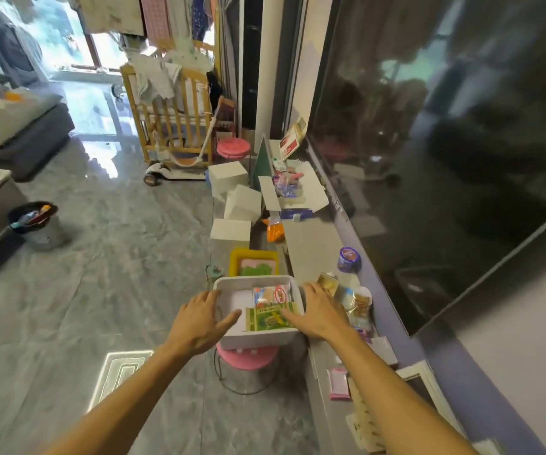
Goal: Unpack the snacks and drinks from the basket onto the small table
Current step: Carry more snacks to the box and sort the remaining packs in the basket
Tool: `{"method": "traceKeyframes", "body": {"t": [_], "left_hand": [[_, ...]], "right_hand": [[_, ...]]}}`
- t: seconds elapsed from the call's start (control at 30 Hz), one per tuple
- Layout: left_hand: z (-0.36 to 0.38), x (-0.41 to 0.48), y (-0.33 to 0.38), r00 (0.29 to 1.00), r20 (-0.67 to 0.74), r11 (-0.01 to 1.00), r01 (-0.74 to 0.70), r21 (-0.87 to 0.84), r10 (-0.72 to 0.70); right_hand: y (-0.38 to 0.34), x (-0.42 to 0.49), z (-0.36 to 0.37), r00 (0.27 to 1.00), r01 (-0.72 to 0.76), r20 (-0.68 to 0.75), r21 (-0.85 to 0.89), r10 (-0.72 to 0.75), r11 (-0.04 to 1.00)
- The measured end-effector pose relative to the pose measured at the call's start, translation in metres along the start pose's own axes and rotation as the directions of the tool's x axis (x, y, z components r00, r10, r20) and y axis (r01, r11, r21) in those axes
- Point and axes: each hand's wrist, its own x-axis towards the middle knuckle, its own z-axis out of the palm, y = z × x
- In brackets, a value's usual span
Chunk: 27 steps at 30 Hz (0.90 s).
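A white basket (258, 338) stands on a pink stool (248, 357). Inside lie a green snack packet (266, 318) and, behind it, a white packet with red and blue print (270, 295). My left hand (199, 318) grips the basket's left wall, thumb inside and fingers outside. My right hand (319, 311) grips the right wall, its thumb reaching onto the green packet. Beside the right hand, several snack packets (358, 305) lie on the long grey low table (311, 254) along the dark glass wall.
A purple tub (349, 259) sits further along the low table, and pink cards (338, 384) lie nearer me. A yellow tray (253, 262), white boxes (230, 229) and an orange bag (274, 231) crowd the floor beyond the basket. A bin (37, 224) stands left.
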Motion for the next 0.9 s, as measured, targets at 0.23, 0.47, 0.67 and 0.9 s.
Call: {"method": "traceKeyframes", "body": {"t": [0.23,0.47,0.67,0.9], "left_hand": [[0.056,0.139,-0.037,0.973,0.223,0.996,0.07,-0.061,-0.054],[0.118,0.253,-0.071,0.908,0.395,0.982,0.178,-0.061,-0.14],[0.231,0.31,-0.097,0.822,0.516,0.946,0.319,-0.065,-0.241],[0.367,0.344,-0.113,0.659,0.648,0.809,0.577,-0.112,-0.381]], "right_hand": [[0.005,0.134,0.039,0.994,-0.043,0.097,-0.07,0.05,0.997],[0.03,0.253,0.093,0.975,-0.005,0.215,-0.207,0.05,0.978],[0.079,0.338,0.196,0.93,0.026,0.363,-0.239,0.064,0.971],[0.142,0.431,0.311,0.917,0.162,0.398,-0.275,-0.041,0.948]]}}
